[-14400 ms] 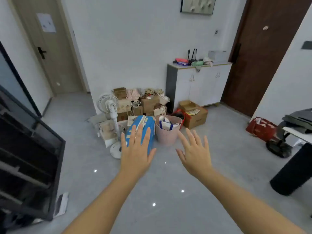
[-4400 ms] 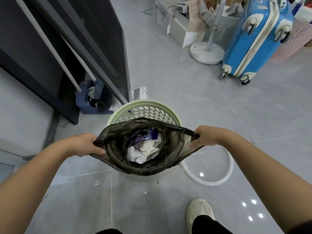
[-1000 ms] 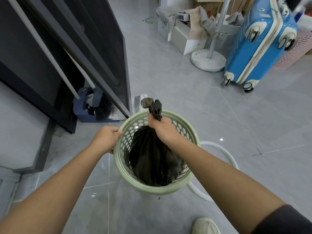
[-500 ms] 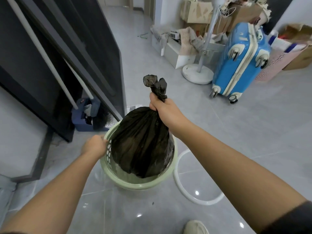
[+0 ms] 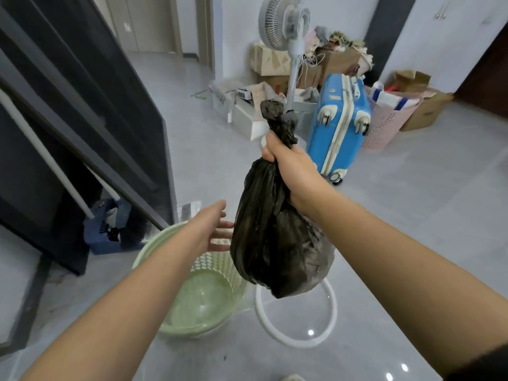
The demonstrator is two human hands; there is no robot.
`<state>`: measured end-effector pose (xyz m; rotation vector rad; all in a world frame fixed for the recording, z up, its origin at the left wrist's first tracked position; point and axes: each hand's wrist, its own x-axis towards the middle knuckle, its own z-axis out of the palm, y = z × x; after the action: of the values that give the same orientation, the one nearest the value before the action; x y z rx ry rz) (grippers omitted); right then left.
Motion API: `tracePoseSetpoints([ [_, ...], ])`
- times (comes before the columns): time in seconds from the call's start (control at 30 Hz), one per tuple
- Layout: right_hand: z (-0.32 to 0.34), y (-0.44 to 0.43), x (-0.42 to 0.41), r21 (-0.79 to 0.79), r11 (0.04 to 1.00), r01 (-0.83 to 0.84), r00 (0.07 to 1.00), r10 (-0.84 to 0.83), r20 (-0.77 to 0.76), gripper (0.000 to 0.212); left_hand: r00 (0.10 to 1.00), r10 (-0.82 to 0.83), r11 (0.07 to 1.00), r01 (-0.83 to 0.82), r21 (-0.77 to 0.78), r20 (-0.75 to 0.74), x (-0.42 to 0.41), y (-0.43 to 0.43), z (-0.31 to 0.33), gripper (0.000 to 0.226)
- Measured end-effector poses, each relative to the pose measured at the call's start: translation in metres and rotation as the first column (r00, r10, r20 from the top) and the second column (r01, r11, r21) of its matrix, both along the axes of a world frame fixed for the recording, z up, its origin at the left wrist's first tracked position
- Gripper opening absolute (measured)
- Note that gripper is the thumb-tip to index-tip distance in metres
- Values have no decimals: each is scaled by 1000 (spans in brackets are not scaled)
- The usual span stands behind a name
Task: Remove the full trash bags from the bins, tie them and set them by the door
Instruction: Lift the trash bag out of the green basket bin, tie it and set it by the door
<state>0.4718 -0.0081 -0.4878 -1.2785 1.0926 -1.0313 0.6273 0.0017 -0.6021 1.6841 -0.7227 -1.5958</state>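
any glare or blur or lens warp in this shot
Head view: ceiling lights glare as small bright spots on the glossy floor, lower right. The left hand is slightly motion-blurred; the right hand and the black trash bag look sharper. Wide-angle distortion slants the dark frame and bows the forearms.

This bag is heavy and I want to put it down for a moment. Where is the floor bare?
Bare tile lies right of the white ring and in front of the blue suitcase. More lies ahead, between the dark frame and the boxes. It is crowded around the fan and pink basket.
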Motion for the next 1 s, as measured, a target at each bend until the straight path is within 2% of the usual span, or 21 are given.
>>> tracePoseSetpoints([
  [0.17, -26, -11, -50, 27, 992, 119, 990, -121, 68, 45, 979, -206, 977, 205, -57, 0, -73, -18, -12, 33],
  [0.3, -71, -26, -84, 69, 971, 229, 969, -234, 74, 46, 967, -253, 965, 254, -69, 25, -116, -36, -48, 43],
  [0.4, -113, -36, -103, 120, 949, 291, 953, -299, 57, 44, 951, -291, 955, 295, -24, 105, -136, -44, -90, 54],
  [0.57, -193, -47, -128, 198, 913, 357, 933, -339, -118, 44, 953, -277, 958, 264, 116, 118, -151, -45, -163, 55],
  [0.73, -250, -53, -146, 292, 882, 370, 927, -327, -184, 45, 973, -219, 966, 206, 157, 77, -155, -49, -231, 49],
  [0.83, -274, -57, -152, 315, 866, 388, 916, -325, -235, 46, 989, -145, 978, 137, 160, 40, -158, -49, -264, 30],
  [0.9, -286, -60, -155, 325, 862, 390, 914, -320, -250, 45, 968, -134, 984, 105, 145, 210, -153, -45, -282, 21],
  [0.97, -294, -62, -155, 326, 860, 392, 912, -316, -262, 45, 871, -183, 975, 101, 199, 456, -144, -37, -297, 22],
  [1.0, -297, -63, -156, 328, 859, 392, 911, -314, -268, 45, 817, -218, 965, 99, 243, 533, -141, -33, -305, 23],
])
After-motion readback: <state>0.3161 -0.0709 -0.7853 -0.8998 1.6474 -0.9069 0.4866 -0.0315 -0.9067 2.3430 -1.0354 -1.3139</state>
